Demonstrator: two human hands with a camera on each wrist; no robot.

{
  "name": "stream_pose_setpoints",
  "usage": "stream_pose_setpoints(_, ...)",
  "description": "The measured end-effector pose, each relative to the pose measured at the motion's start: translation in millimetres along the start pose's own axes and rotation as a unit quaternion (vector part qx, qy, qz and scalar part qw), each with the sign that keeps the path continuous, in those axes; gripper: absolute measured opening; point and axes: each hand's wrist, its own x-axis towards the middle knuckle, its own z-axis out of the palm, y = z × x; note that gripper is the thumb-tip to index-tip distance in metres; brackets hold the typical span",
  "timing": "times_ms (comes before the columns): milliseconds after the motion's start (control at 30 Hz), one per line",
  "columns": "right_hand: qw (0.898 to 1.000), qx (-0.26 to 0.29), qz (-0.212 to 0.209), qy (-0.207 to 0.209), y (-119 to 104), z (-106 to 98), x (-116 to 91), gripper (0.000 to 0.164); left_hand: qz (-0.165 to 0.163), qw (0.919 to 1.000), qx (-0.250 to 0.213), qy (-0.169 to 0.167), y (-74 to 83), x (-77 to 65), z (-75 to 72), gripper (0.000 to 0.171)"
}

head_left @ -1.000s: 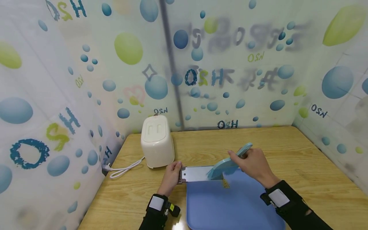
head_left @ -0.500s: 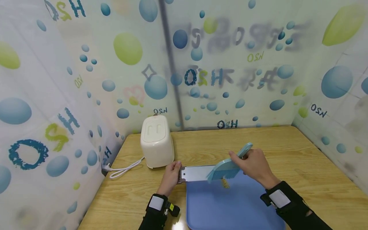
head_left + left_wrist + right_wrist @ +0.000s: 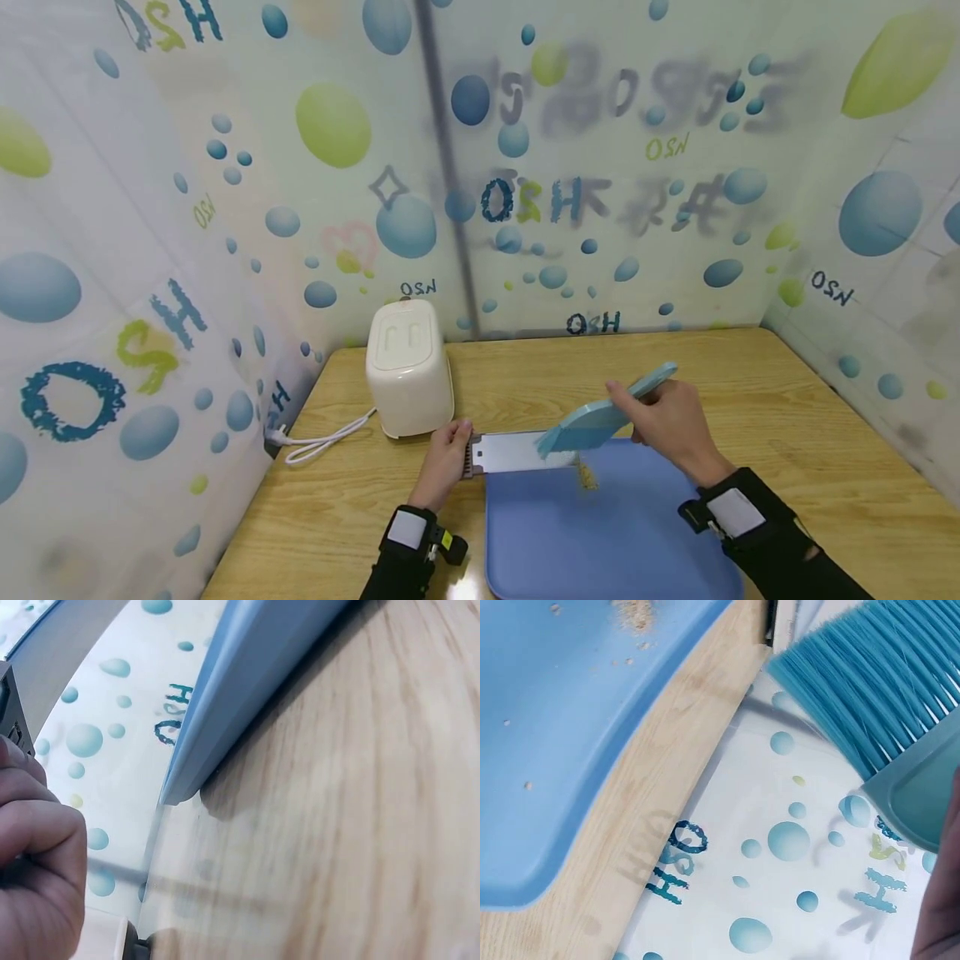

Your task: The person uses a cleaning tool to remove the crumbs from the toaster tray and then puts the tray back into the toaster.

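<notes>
My left hand (image 3: 447, 458) grips the near-left end of a flat metal crumb tray (image 3: 517, 452), which extends over the far edge of a blue plastic tray (image 3: 615, 533). In the left wrist view, the fingers (image 3: 45, 825) curl at the crumb tray's end piece (image 3: 15, 712). A light-blue brush (image 3: 588, 423) is held by its handle in my right hand (image 3: 667, 421), its bristles overlapping the crumb tray's right part. Their teal tips show in the right wrist view, fanned out above the table. A small heap of crumbs (image 3: 587, 477) lies on the blue tray just below.
Behind my left hand stands a cream toaster (image 3: 408, 367), its white cord (image 3: 322, 446) coiled on the wooden table (image 3: 300, 517). Patterned curtains (image 3: 600, 167) enclose the table at the back and sides. Scattered crumbs dot the blue tray (image 3: 555, 735).
The brush swept towards the near edge of the crumb tray, then rose and moved back slightly, its handle now higher and further right. My left hand and the crumb tray stay in place.
</notes>
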Motion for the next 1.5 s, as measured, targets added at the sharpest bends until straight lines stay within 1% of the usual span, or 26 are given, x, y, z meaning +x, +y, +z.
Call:
stream_pose_setpoints(67, 1.000, 0.020, 0.005, 0.002, -4, 0, 3, 0.028, 0.000, 1.0000, 0.005, 0.001, -0.3, 0.1, 0.0, 0.036)
stream_pose_setpoints(133, 0.999, 0.050, 0.007, -0.005, -8, 1, 6, 0.022, 0.001, 1.0000, 0.006, -0.001, -0.5, 0.0, 0.2, 0.036)
stream_pose_setpoints(200, 0.996, 0.082, 0.009, -0.019, -12, 2, 9, 0.019, -0.002, 1.0000, 0.002, -0.005, -1.1, 0.1, 0.5, 0.035)
stream_pose_setpoints(300, 0.991, 0.126, 0.014, -0.047, -19, 5, 14, 0.019, -0.008, 0.9999, -0.009, -0.008, -1.3, 0.6, 1.2, 0.034)
stream_pose_setpoints(367, 0.989, 0.135, 0.021, -0.064, -23, 9, 17, 0.021, -0.012, 0.9996, -0.020, -0.013, -0.8, 0.4, 2.0, 0.034)
stream_pose_setpoints(533, 0.984, 0.133, 0.049, -0.105, -33, 19, 23, 0.024, -0.015, 0.9991, -0.031, -0.024, 1.5, -1.2, 4.4, 0.033)
stream_pose_setpoints(600, 0.979, 0.145, 0.061, -0.129, -36, 23, 24, 0.025, -0.012, 0.9992, -0.030, -0.025, 2.3, -1.8, 5.2, 0.033)
stream_pose_setpoints(733, 0.965, 0.175, 0.084, -0.176, -39, 32, 26, 0.029, -0.011, 0.9993, -0.025, -0.024, 3.9, -2.3, 6.9, 0.034)
stream_pose_setpoints(867, 0.956, 0.189, 0.098, -0.202, -40, 45, 26, 0.031, -0.009, 0.9997, -0.015, -0.016, 5.0, -2.2, 8.7, 0.035)
stream_pose_setpoints(900, 0.954, 0.192, 0.099, -0.206, -40, 48, 26, 0.031, -0.003, 0.9999, -0.009, -0.014, 5.1, -2.4, 9.2, 0.035)
stream_pose_setpoints(1067, 0.950, 0.204, 0.095, -0.215, -40, 64, 24, 0.030, 0.005, 0.9999, -0.006, -0.010, 3.0, -1.9, 11.2, 0.035)
stream_pose_setpoints(1300, 0.954, 0.199, 0.095, -0.203, -38, 75, 20, 0.029, 0.009, 0.9999, 0.005, -0.008, 3.2, -0.7, 11.9, 0.036)
stream_pose_setpoints(1500, 0.956, 0.193, 0.087, -0.203, -33, 77, 19, 0.029, 0.018, 0.9997, -0.003, -0.015, 2.6, -2.9, 10.2, 0.036)
